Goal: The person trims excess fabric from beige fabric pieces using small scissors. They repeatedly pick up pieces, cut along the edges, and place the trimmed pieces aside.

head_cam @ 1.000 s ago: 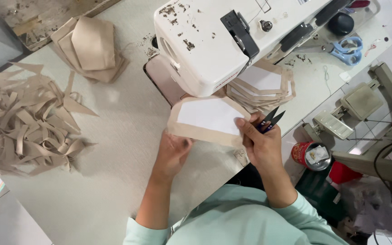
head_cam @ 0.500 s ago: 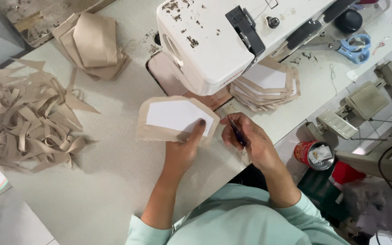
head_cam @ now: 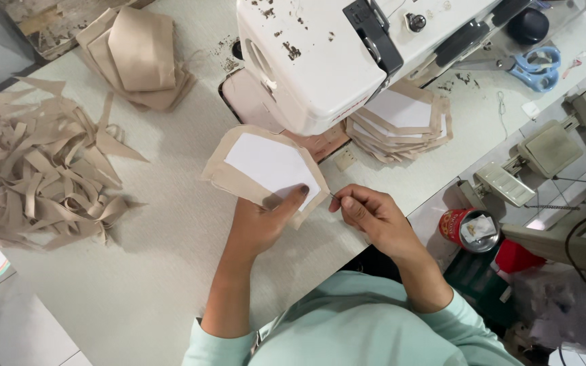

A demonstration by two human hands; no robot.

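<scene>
Two hands work at the table's [head_cam: 137, 271] near edge: the left hand [head_cam: 259, 224] pinches the beige fabric piece [head_cam: 266, 169] with its white lining, lying before the sewing machine [head_cam: 334, 54], while the right hand [head_cam: 371, 217] clenches a thin tool.

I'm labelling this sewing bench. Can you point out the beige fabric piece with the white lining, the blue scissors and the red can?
Beige fabric piece with white lining [head_cam: 266, 163], head view, on its white centre.
Blue-handled scissors [head_cam: 536, 66], head view, on the handle loops.
Red can [head_cam: 450, 227], head view, on its side wall.
</scene>
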